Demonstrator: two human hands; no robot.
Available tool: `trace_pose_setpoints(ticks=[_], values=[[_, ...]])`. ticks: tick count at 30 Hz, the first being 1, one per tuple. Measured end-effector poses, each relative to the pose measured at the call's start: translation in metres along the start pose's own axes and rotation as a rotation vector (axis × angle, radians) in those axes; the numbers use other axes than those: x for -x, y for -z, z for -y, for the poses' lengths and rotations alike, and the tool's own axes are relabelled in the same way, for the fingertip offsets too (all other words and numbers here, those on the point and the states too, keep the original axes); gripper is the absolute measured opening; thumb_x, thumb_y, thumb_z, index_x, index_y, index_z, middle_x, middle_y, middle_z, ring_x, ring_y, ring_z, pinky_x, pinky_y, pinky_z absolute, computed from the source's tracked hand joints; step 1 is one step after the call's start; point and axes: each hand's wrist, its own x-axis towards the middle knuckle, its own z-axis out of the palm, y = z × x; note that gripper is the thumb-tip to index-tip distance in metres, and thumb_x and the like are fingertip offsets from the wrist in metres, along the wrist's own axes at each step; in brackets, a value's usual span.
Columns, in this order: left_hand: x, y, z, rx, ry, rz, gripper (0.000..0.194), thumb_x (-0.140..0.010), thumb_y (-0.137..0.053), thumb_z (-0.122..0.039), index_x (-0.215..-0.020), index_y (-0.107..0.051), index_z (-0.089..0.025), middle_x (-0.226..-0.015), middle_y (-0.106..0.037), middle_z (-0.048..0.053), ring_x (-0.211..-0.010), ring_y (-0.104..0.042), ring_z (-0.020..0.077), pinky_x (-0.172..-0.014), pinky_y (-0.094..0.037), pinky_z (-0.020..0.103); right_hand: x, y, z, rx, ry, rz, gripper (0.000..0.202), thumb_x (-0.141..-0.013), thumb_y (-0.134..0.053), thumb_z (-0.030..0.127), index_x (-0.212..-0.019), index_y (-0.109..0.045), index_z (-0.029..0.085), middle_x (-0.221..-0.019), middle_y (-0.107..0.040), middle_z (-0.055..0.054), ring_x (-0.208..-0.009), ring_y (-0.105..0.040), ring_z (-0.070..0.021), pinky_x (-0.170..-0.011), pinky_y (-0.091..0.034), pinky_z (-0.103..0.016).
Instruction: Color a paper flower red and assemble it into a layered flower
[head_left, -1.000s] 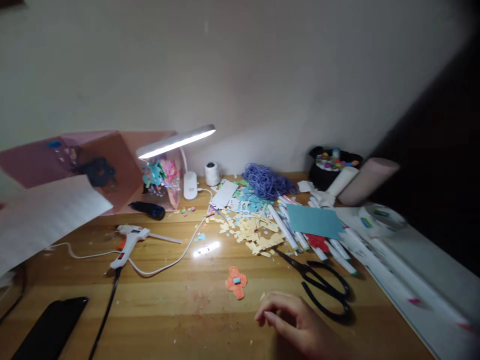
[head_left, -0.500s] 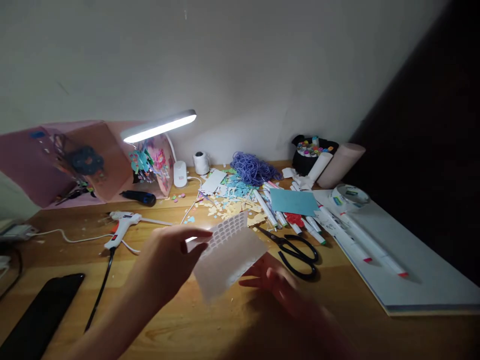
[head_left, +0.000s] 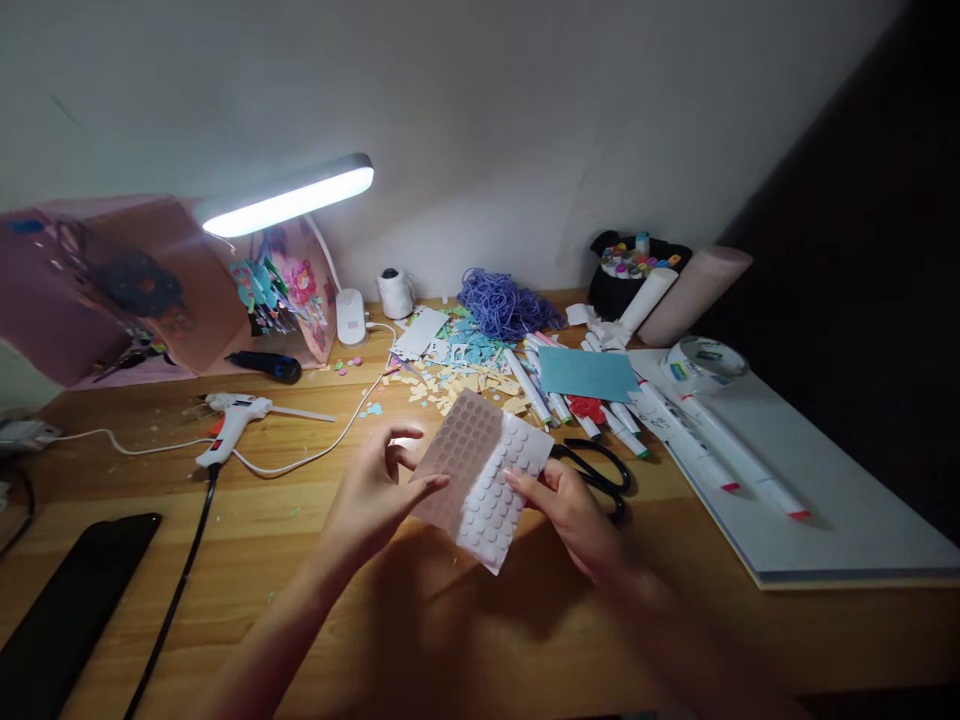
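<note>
A sheet of round adhesive dots (head_left: 491, 510) is held up above the desk, tilted. Raised white dots cover its right part, while its left part is shaded pinkish-brown with rows of round marks. My left hand (head_left: 371, 495) pinches the left edge, thumb on the face and fingers partly hidden behind. On the opposite edge, my right hand (head_left: 574, 510) grips the sheet with its thumb lying over the white dots. Just behind the right hand lie black-handled scissors (head_left: 611, 465), their blades mostly covered.
Paper scraps (head_left: 450, 380), purple yarn (head_left: 502, 305), markers (head_left: 529, 385) and a teal card (head_left: 587, 373) crowd the back. A glue gun (head_left: 236, 425), its cord and a black phone (head_left: 82, 590) lie left. A lit lamp (head_left: 292, 200) hangs over; a drawing pad (head_left: 795, 480) lies right.
The sheet has turned so its dotted face shows. My right hand has moved from beneath the sheet to grip its right edge; the left keeps hold. The camera view has shifted slightly.
</note>
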Motion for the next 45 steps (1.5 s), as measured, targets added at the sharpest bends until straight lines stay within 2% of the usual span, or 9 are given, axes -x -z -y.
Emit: trace_pose_setpoints(ticks=[5,12,24,30,33,36,40,43,45], values=[[-0.006,0.003,0.006,0.183,0.216,0.364,0.031,-0.071,-0.069,-0.04,-0.09,-0.068,-0.015,-0.083,-0.069,0.005,-0.078,-0.061,0.0199,-0.067,-0.043,0.025,-0.001,0.006,0.001,-0.003,-0.045,0.079,0.027,-0.074,-0.068,0.037,-0.086,-0.067,0.013,-0.081,-0.07,-0.005,-0.078,-0.063,-0.0193,-0.072,-0.048,-0.031],[0.004,0.005,0.012,0.598,0.502,0.553,0.03,-0.075,-0.068,-0.033,-0.098,-0.069,-0.013,-0.091,-0.07,0.01,-0.078,-0.064,0.0174,-0.07,-0.047,0.023,0.0,0.014,0.003,-0.012,-0.072,0.199,0.028,-0.077,-0.066,0.033,-0.1,-0.068,0.016,-0.093,-0.071,-0.006,-0.09,-0.063,-0.0217,-0.083,-0.046,-0.036],[0.004,0.001,0.012,0.74,0.547,0.523,0.023,-0.076,-0.067,-0.021,-0.097,-0.068,-0.011,-0.092,-0.07,0.011,-0.078,-0.066,0.0167,-0.073,-0.051,0.024,-0.013,0.015,0.005,0.075,-0.071,0.154,0.039,-0.076,-0.066,0.038,-0.108,-0.056,0.019,-0.1,-0.068,-0.008,-0.089,-0.064,-0.0199,-0.085,-0.048,-0.037],[0.0,0.004,0.014,0.731,0.516,0.342,0.023,-0.072,-0.071,-0.019,-0.094,-0.067,-0.011,-0.089,-0.071,0.01,-0.076,-0.066,0.0157,-0.068,-0.051,0.022,-0.005,0.075,0.004,0.924,0.184,-0.283,0.026,-0.081,-0.052,0.042,-0.093,-0.055,0.019,-0.099,-0.063,-0.011,-0.09,-0.06,-0.0255,-0.083,-0.045,-0.044],[-0.001,0.006,0.014,0.742,0.416,0.253,0.031,-0.072,-0.071,-0.019,-0.101,-0.064,-0.014,-0.096,-0.07,0.009,-0.087,-0.065,0.0191,-0.073,-0.051,0.023,0.005,0.102,-0.004,1.306,0.19,-0.249,0.023,-0.076,-0.054,0.036,-0.09,-0.054,0.019,-0.099,-0.061,-0.013,-0.096,-0.057,-0.0315,-0.083,-0.044,-0.047],[-0.001,0.007,0.014,0.763,0.322,0.185,0.033,-0.072,-0.071,-0.019,-0.104,-0.063,-0.016,-0.102,-0.069,0.008,-0.095,-0.063,0.0214,-0.074,-0.051,0.024,0.009,0.109,-0.008,1.421,0.181,-0.194,0.021,-0.073,-0.05,0.028,-0.092,-0.053,0.019,-0.095,-0.062,-0.012,-0.091,-0.059,-0.0297,-0.079,-0.046,-0.043],[-0.001,0.008,0.015,0.791,0.255,0.123,0.033,-0.072,-0.069,-0.018,-0.104,-0.061,-0.018,-0.105,-0.068,0.007,-0.096,-0.063,0.023,-0.074,-0.052,0.025,0.007,0.1,-0.002,1.349,0.165,-0.228,0.024,-0.065,-0.054,0.027,-0.088,-0.054,0.02,-0.088,-0.063,-0.009,-0.077,-0.06,-0.0252,-0.066,-0.047,-0.036],[-0.004,0.01,0.013,0.795,0.225,0.091,0.032,-0.073,-0.067,-0.018,-0.104,-0.06,-0.018,-0.105,-0.068,0.007,-0.093,-0.064,0.0235,-0.074,-0.052,0.027,0.003,0.078,0.004,0.952,0.064,-0.255,0.019,-0.071,-0.055,0.037,-0.083,-0.051,0.022,-0.066,-0.06,-0.004,-0.056,-0.057,-0.0193,-0.05,-0.044,-0.03],[-0.006,0.012,0.011,0.804,0.19,0.058,0.034,-0.073,-0.066,-0.018,-0.106,-0.06,-0.017,-0.106,-0.068,0.008,-0.093,-0.064,0.0235,-0.076,-0.052,0.029,-0.001,0.053,0.006,0.618,-0.002,-0.077,0.028,-0.075,-0.054,0.051,-0.074,-0.046,0.024,-0.051,-0.052,0.001,-0.045,-0.052,-0.0158,-0.043,-0.042,-0.028]])
